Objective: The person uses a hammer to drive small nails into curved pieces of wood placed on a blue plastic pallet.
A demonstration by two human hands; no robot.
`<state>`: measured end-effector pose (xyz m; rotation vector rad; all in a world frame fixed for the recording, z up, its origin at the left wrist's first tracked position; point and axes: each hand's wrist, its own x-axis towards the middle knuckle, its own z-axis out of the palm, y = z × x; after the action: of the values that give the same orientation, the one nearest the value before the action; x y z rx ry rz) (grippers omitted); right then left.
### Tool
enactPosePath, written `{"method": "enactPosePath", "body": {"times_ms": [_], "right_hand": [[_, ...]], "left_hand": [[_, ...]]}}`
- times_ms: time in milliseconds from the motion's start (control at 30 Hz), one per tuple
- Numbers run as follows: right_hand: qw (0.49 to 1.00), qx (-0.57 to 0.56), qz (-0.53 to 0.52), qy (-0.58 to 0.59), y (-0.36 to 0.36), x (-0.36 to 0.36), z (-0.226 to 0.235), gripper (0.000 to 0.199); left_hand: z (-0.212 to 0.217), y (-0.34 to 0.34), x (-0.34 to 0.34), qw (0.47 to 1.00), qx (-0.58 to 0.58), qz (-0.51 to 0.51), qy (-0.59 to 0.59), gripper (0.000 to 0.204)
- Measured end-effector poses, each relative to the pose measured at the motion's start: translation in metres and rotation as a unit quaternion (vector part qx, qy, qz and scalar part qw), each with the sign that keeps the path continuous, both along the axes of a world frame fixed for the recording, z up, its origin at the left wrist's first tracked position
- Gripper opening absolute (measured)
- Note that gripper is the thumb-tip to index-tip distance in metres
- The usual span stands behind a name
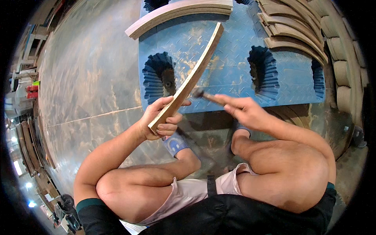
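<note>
My left hand is closed round the lower end of a curved wooden strip. The strip tilts up and to the right, its far end over a blue plastic pallet. In my right hand is the handle of what looks like a small hammer. Its dark head, a little blurred, points left and is close to the strip's right side; I cannot tell whether they touch. Part of the handle is hidden inside my fist.
Curved wooden pieces lie on the pallet's far left edge. Several more curved pieces are piled at its far right. Deep ribbed holes open in the pallet. My knees flank both hands. Stacked wooden parts line the right side.
</note>
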<state>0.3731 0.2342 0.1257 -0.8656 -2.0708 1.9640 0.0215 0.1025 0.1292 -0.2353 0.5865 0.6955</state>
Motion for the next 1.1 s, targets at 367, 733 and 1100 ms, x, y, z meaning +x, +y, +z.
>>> {"method": "enactPosePath", "body": {"times_ms": [367,733,1100], "right_hand": [[0.989,-0.045,-0.143,-0.007,0.044,0.009,0.011,0.049],[0.988,0.037,-0.126,-0.085,0.062,-0.012,0.015,0.046],[0.994,0.100,-0.023,-0.036,0.034,-0.028,0.036,0.043]], "left_hand": [[0.016,0.006,0.005,0.995,0.014,-0.066,0.078,0.074],[0.013,0.001,0.002,0.990,0.069,-0.096,0.079,0.071],[0.007,-0.002,0.000,0.993,0.002,-0.095,0.076,0.073]]}}
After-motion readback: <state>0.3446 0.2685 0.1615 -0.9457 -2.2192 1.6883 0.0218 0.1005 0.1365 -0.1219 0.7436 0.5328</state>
